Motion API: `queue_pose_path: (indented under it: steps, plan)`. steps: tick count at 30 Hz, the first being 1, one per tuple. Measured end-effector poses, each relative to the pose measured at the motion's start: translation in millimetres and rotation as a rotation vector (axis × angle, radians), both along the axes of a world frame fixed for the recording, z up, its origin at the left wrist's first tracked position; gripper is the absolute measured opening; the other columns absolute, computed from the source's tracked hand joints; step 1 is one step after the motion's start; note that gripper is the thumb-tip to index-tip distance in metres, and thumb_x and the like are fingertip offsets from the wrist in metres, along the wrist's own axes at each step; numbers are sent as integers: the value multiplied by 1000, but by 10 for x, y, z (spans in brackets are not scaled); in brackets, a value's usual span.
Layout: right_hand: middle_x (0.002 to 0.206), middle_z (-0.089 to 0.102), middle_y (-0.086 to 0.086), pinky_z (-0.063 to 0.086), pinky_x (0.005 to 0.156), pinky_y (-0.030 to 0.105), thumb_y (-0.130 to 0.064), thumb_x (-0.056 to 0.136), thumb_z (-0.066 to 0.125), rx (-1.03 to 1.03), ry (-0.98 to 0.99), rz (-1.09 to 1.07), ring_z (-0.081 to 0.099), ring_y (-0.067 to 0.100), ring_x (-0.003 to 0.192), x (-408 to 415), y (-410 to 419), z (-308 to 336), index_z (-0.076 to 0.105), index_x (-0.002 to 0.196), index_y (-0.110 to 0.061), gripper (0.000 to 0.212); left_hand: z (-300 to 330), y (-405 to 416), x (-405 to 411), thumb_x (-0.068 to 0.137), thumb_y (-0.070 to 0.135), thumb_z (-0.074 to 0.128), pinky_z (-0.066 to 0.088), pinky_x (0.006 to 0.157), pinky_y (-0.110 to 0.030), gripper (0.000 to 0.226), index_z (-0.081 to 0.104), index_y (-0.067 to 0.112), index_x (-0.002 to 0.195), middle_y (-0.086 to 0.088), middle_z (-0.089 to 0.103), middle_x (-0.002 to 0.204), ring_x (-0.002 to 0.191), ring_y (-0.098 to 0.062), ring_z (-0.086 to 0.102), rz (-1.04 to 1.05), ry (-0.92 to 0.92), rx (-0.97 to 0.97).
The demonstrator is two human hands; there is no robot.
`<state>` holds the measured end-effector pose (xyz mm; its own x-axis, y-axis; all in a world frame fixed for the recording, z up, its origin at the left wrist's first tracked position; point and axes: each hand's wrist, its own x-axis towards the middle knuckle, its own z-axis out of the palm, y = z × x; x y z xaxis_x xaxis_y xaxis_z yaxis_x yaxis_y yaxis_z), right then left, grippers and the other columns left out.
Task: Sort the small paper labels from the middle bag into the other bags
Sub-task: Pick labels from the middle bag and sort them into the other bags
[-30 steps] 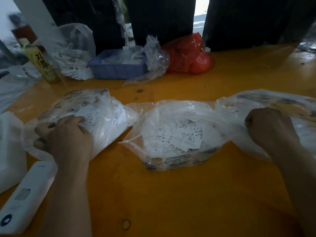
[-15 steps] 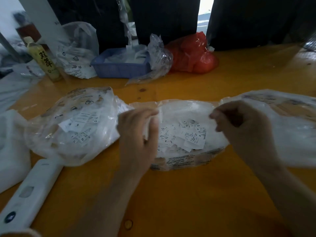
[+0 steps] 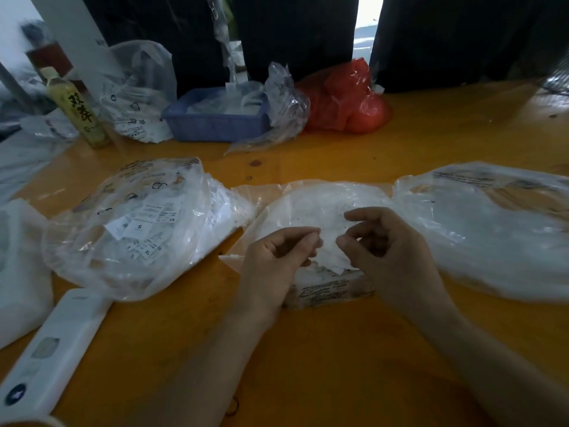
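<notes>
Three clear plastic bags lie in a row on the orange table. The middle bag (image 3: pixel 314 204) holds a heap of small white paper labels (image 3: pixel 331 257). My left hand (image 3: pixel 274 260) and my right hand (image 3: pixel 388 251) are both over this bag, fingers pinched at the labels; whether each grips a label I cannot tell for sure. The left bag (image 3: pixel 132 229) shows size labels marked S, XS and XL through the plastic. The right bag (image 3: pixel 492 229) lies beside my right hand, its contents blurred.
At the back stand a blue basket (image 3: pixel 215 124), a red plastic bag (image 3: pixel 345 100), a crumpled clear bag (image 3: pixel 135 94) and a green drink bottle (image 3: pixel 77 109). A white flat device (image 3: pixel 52 349) and a white bag (image 3: pixel 18 272) lie at the front left.
My left hand left the left bag and my right hand left the right bag. Both came together over the middle bag and now pinch at its labels.
</notes>
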<state>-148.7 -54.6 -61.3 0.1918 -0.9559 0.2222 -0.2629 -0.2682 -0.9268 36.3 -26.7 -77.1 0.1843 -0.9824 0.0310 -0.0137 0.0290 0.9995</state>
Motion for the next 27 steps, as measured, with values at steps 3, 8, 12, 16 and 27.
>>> queue_pose_path:
  steps: [3, 8, 12, 16, 27]
  plan:
    - [90, 70, -14, 62, 55, 36, -42, 86, 71, 105, 55, 84, 70, 15, 71, -21, -29, -13, 65, 112, -37, 27, 24, 0, -13, 83, 42, 83, 59, 81, -27, 16, 84, 35, 97, 0, 82, 100, 95, -15, 76, 13, 74, -15]
    - [74, 69, -7, 61, 57, 45, -52, 90, 62, 58, 121, 75, 66, 15, 63, -36, -23, 7, 69, 81, -35, 20, 21, 15, -52, 76, 48, 82, 60, 80, -26, 23, 83, 29, 91, -3, 81, 98, 94, -18, 76, 24, 82, -40]
    - [85, 70, -15, 63, 62, 42, -37, 95, 65, 8, 112, 85, 69, 13, 71, -41, -29, 18, 68, 90, -34, 6, 44, 30, -40, 80, 42, 81, 61, 80, -26, 26, 78, 25, 99, -5, 81, 103, 97, -20, 78, -54, 99, 1]
    - [91, 65, -34, 56, 63, 15, -32, 95, 68, -84, 282, 161, 67, -2, 78, -72, -64, 16, 64, 95, -44, 12, 56, 45, -11, 90, 34, 83, 59, 69, -21, 19, 78, 32, 108, 4, 81, 99, 88, -12, 78, -80, -30, 25]
    - [133, 50, -3, 49, 89, 33, -43, 99, 60, -120, 901, -22, 57, 19, 107, -46, -269, -144, 57, 138, -26, 43, 64, 6, 6, 78, 10, 77, 62, 73, -21, 23, 67, 4, 99, -19, 81, 103, 97, -29, 80, -13, 476, 28]
